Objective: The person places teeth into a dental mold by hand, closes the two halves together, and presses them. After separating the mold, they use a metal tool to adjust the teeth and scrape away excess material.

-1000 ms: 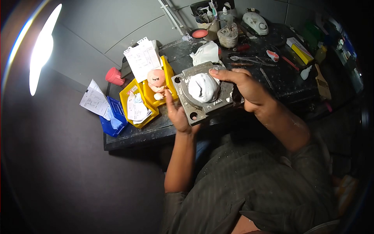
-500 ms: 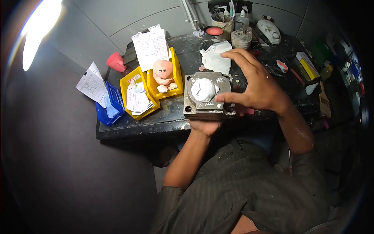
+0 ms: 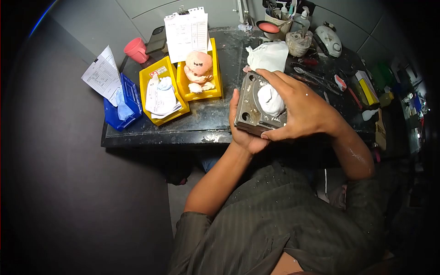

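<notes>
The metal flask [image 3: 250, 103] is grey, its mound [image 3: 271, 101] white. Two bins [image 3: 217, 73] are yellow, another bin [image 3: 133, 100] blue. The dark shirt [image 3: 266, 211] is striped.

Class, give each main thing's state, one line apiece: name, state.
Metal block, held
Left hand, cupped against the block
Right hand, curled over the block
White lump, uneven, on the block
Left yellow bin, open, holding papers
Right yellow bin, open, holding pinkish pieces
Blue bin, open, holding sheets
Pump bottle, upright
Clipped forms, propped up

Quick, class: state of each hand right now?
Left hand: holding the grey, square metal block from below.
Right hand: holding the block too, thumb and fingers spread across it.
</notes>
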`<state>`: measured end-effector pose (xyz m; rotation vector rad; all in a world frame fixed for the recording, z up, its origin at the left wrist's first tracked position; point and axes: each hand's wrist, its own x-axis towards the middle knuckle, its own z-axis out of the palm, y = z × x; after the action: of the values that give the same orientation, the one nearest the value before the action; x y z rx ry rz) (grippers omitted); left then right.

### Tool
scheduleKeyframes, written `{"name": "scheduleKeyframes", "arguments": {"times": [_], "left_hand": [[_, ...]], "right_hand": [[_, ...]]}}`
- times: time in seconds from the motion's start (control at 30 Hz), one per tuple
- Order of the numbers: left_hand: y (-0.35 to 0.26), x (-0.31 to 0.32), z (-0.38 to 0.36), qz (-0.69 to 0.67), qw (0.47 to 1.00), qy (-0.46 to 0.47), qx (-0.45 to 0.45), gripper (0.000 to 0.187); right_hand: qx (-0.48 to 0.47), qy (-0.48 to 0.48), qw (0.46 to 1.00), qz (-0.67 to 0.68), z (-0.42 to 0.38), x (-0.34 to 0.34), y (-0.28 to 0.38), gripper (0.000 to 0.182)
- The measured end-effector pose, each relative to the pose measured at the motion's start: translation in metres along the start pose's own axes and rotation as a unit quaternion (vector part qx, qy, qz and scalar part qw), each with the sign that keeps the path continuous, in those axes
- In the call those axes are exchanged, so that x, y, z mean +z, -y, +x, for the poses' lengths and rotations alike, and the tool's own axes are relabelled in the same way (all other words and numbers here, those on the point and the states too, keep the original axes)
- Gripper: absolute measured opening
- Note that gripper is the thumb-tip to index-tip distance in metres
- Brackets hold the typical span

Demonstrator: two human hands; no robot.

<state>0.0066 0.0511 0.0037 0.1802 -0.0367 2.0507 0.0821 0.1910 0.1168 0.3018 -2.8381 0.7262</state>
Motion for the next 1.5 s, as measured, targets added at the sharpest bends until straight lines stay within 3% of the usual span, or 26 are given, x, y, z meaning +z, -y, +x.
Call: {"name": "scheduleKeyframes", "arguments": {"times": [0.07, 0.9, 0.97, 1.03, 1.13, 1.27, 1.33, 1.37, 1.47, 1.5], "left_hand": [[0.001, 0.004, 0.001, 0.019, 0.999, -0.030, 0.005, 0.069], [0.001, 0.007, 0.001, 0.013, 1.000, -0.007, -0.013, 0.075], [0.001, 0.010, 0.001, 0.027, 0.999, 0.019, -0.027, 0.079], [-0.001, 0.012, -0.003, -0.052, 0.993, 0.070, -0.078, 0.087], [-0.004, -0.004, 0.000, -0.025, 0.988, 0.083, -0.124, 0.094], [-0.005, -0.013, 0.001, -0.057, 0.980, 0.114, -0.153, 0.099], [-0.005, -0.012, -0.001, -0.064, 0.979, 0.107, -0.159, 0.100], [-0.005, -0.011, -0.001, -0.073, 0.979, 0.101, -0.162, 0.101], [-0.003, -0.012, -0.006, -0.080, 0.979, 0.088, -0.166, 0.104], [-0.005, -0.012, -0.003, -0.080, 0.978, 0.091, -0.167, 0.105]], "right_hand": [[-0.007, -0.008, 1.000, -0.007, 0.001, 0.000, 0.000, 0.116], [-0.022, -0.038, 0.999, 0.016, 0.005, -0.017, 0.006, 0.108], [-0.064, -0.076, 0.995, 0.013, 0.004, -0.025, -0.004, 0.107], [-0.002, -0.081, 0.986, 0.148, -0.002, -0.039, -0.009, 0.106], [0.054, -0.133, 0.940, 0.310, -0.022, -0.050, -0.036, 0.094], [0.061, -0.176, 0.787, 0.588, -0.050, -0.035, -0.060, 0.092], [0.014, -0.197, 0.726, 0.658, -0.060, -0.027, -0.071, 0.094], [0.014, -0.200, 0.725, 0.659, -0.066, -0.024, -0.077, 0.094], [-0.002, -0.207, 0.605, 0.769, -0.080, -0.011, -0.080, 0.102], [0.014, -0.209, 0.613, 0.762, -0.084, -0.009, -0.079, 0.108]]}}
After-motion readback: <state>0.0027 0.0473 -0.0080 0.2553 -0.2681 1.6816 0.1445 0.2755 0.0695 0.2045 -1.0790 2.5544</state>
